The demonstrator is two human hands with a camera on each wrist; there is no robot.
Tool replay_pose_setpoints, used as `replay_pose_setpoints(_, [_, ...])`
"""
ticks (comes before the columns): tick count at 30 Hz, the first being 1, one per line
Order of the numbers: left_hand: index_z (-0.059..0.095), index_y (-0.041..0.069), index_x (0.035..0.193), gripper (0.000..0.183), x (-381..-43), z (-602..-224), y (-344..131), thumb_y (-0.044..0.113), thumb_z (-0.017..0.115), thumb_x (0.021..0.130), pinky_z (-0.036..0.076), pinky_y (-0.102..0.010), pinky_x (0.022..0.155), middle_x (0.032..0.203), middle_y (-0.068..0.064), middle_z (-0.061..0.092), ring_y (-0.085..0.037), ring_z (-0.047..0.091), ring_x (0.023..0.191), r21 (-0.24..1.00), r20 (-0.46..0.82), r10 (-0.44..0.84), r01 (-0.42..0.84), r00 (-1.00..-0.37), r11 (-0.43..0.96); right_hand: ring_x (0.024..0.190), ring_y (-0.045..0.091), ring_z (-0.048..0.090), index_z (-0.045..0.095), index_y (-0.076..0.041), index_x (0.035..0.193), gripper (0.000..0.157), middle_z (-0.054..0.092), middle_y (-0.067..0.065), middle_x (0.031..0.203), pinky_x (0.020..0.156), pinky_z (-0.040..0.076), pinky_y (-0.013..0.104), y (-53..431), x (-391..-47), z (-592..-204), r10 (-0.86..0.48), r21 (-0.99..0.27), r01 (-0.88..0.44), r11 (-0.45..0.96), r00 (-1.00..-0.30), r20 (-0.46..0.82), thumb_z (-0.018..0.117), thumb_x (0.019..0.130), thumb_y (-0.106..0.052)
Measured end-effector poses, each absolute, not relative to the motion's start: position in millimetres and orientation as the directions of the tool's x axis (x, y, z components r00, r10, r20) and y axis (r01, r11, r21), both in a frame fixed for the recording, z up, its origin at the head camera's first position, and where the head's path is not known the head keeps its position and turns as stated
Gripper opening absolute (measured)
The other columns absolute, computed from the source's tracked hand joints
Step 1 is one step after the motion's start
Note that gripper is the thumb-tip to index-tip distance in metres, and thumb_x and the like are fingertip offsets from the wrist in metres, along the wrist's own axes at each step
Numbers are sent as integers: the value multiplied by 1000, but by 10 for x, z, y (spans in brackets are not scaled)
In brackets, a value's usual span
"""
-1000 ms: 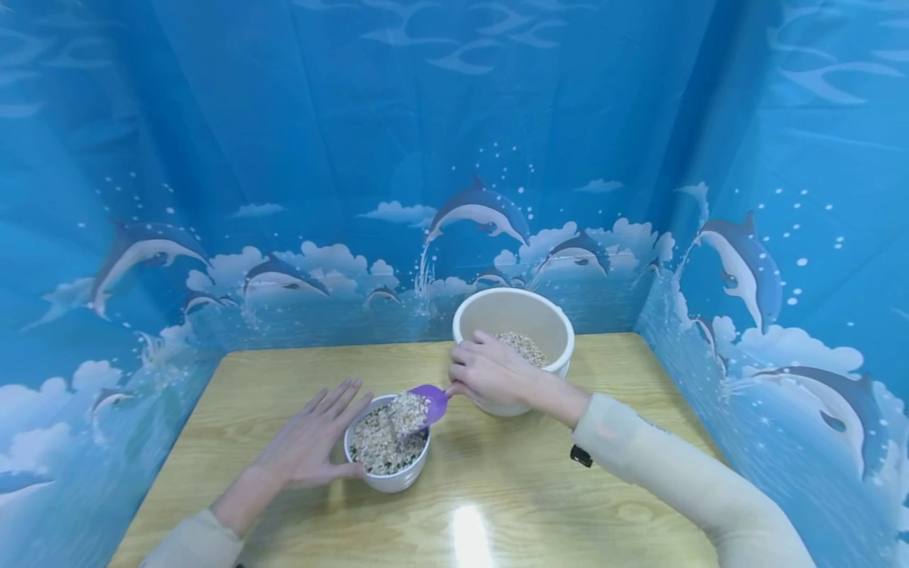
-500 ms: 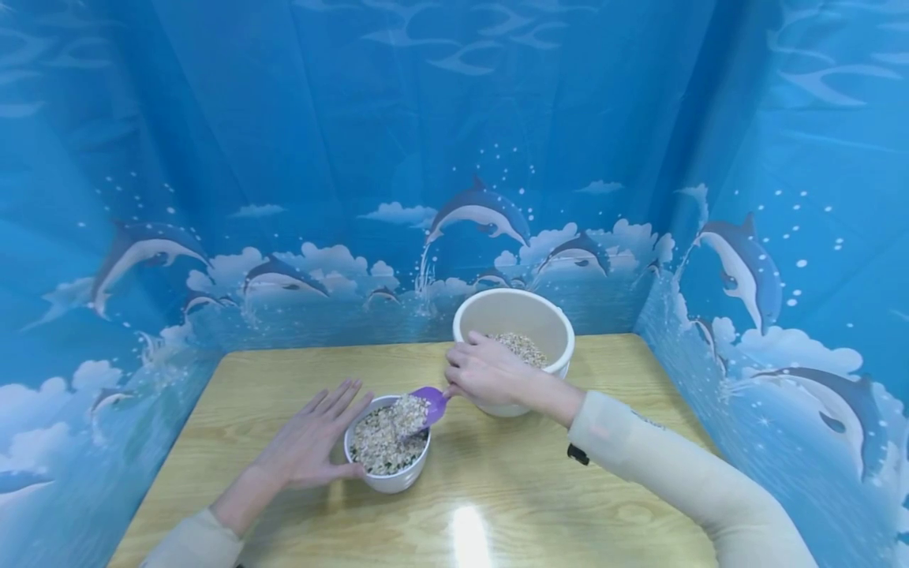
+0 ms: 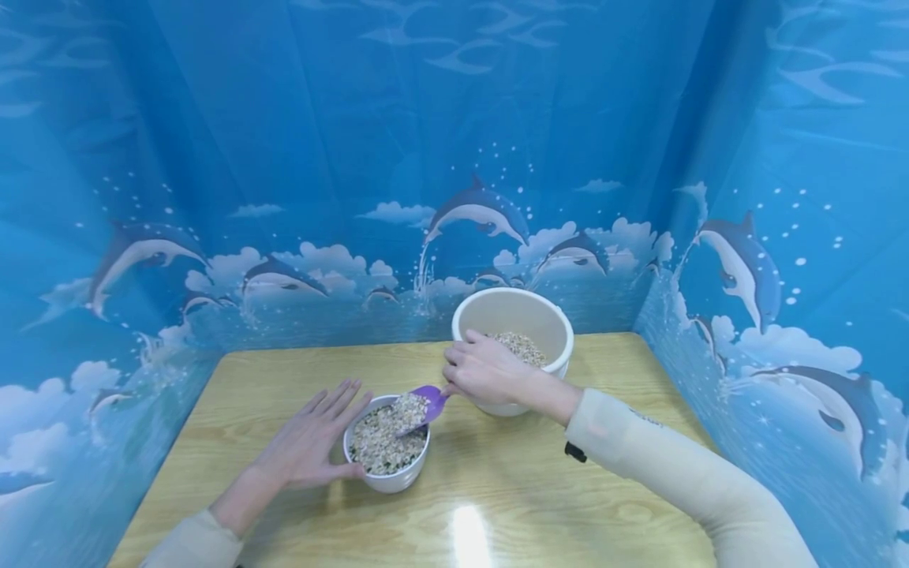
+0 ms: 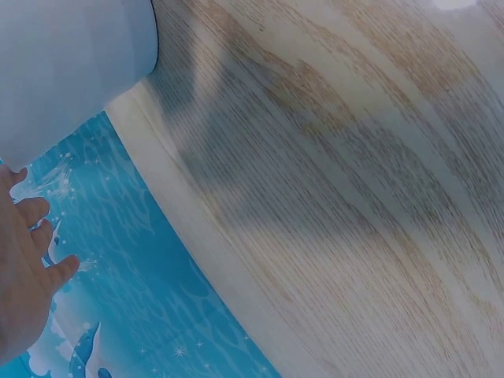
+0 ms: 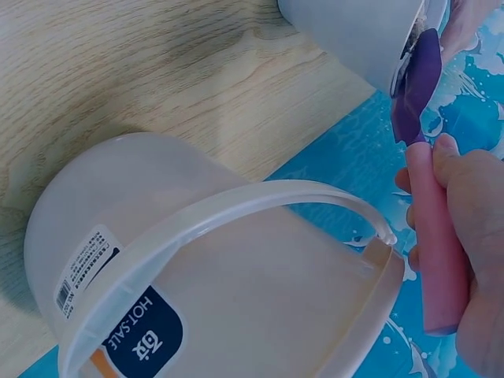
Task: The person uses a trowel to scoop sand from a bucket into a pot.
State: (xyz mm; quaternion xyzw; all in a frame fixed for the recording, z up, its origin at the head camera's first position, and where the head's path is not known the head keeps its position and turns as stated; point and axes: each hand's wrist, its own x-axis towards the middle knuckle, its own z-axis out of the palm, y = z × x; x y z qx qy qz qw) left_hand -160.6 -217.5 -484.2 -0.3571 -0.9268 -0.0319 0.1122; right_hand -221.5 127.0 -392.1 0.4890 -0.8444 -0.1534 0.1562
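My right hand [image 3: 488, 369] grips the pink handle of a small scoop [image 5: 435, 228], whose purple blade is heaped with mixed grain. The blade overlaps the right rim of a white bowl [image 3: 398, 480] that is full of pale grain with dark green bits at its edge. Around the bowl's left side my left hand [image 3: 312, 442] is spread, fingers straight and thumb at the near rim. A cream bucket [image 3: 511, 304] holding more grain stands behind and below my right hand. The right wrist view shows its carrying handle [image 5: 260, 193] folded against its side.
The wooden table [image 3: 284, 371] carries both containers. Blue dolphin-print sheets [image 3: 341, 158] rise along its back and sides. A bright light reflection [image 3: 470, 536] lies on the near part of the tabletop.
My right hand and forearm have shifted very slightly to the left, with the scoop still over the bowl's rim. The left hand, bowl and bucket have stayed in place.
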Motion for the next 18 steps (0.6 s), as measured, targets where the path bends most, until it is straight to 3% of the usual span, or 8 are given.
replay_pose_setpoints(8, [36, 8, 164, 117, -1603, -4840, -2178, 90, 55, 83, 40, -63, 123, 170, -23, 32, -44, 41, 155, -21, 234, 655, 670, -718, 742, 86, 11, 64, 79, -25, 103, 41, 72, -9, 92, 80, 44, 28, 1238, -2195, -3894, -869, 421, -772, 477, -487, 90, 55, 104, -59])
replay_pose_setpoints(18, [35, 8, 164, 117, -1616, -4859, -2178, 93, 47, 84, 41, -62, 122, 169, -25, 34, -45, 43, 153, -22, 241, 659, 675, -712, 737, 85, 12, 65, 79, -24, 103, 42, 73, -7, 93, 80, 46, 28, 1182, -2192, -3871, -868, 420, -776, 471, -493, 62, 54, 105, -58])
